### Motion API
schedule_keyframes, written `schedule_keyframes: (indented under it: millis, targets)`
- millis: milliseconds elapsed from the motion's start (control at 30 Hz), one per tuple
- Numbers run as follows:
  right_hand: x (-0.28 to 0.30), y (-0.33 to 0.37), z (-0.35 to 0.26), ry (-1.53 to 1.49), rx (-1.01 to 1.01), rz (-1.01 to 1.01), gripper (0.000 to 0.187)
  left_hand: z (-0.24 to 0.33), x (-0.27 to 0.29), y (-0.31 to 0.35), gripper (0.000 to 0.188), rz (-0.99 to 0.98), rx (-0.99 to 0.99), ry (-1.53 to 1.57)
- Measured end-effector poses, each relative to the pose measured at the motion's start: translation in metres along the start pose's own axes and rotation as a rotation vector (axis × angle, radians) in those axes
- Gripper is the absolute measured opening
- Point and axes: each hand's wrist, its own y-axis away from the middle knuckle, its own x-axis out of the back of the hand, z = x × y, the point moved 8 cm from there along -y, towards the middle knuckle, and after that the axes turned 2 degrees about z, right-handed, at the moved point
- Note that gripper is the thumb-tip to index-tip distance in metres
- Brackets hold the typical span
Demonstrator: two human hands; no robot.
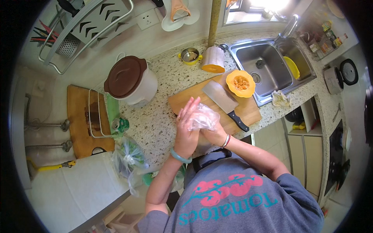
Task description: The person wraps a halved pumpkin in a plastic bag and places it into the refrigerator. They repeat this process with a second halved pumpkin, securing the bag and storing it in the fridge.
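A crumpled clear plastic bag [206, 117] is between my hands, above the near edge of the wooden cutting board [180, 100]. My left hand [187, 130], wearing a green bangle, rests against it with fingers stretched upward. Under the plastic, my right hand [213, 136] holds the bag, its fingers mostly hidden; a silver bangle circles that wrist. Just right of the bag lies a cleaver [220, 96] with a black handle [238, 121]. Beyond the blade sits a cut pumpkin half [232, 84], seeds showing. Another pumpkin piece [213, 59] stands behind the board, its orange cut face toward me.
Right of the board is a steel double sink [264, 58] with a yellow basket [291, 68] and a cloth [280, 99] at its edge. A small yellow-handled pot [190, 56] stands behind. At left are a brown-lidded cooker [132, 83], a tied vegetable bag [130, 155] and a wall rack [93, 31].
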Motion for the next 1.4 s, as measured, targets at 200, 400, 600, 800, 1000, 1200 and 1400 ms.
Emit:
schedule_keyframes:
  millis: [200,400,600,800,1000,1200,1400]
  targets:
    - [0.004,0.008,0.018,-0.499,-0.450,0.161,0.021,-0.040,-0.005,0.043,0.104,0.047,0.170,-0.211]
    - [-0.009,-0.001,-0.020,-0.062,-0.014,-0.071,0.027,-0.039,-0.025,0.028,0.074,0.156,-0.019,-0.713]
    - [-0.013,-0.004,-0.056,0.251,0.057,-0.188,0.027,-0.055,-0.043,0.031,0.047,0.214,-0.107,-0.697]
    - [0.007,-0.001,-0.058,-0.083,-0.142,-0.062,0.023,-0.049,-0.046,0.024,0.038,0.134,-0.105,-0.348]
    - [0.008,-0.002,-0.060,-0.283,-0.274,-0.195,0.022,-0.031,-0.046,0.019,0.031,0.079,-0.143,-0.306]
    - [0.015,-0.014,-0.084,-0.214,-0.096,-0.307,0.020,-0.025,-0.045,0.017,0.017,0.052,-0.211,-0.255]
    - [0.047,0.012,-0.073,-0.597,-0.493,-0.080,0.032,-0.024,-0.056,0.016,0.014,0.040,-0.188,-0.330]
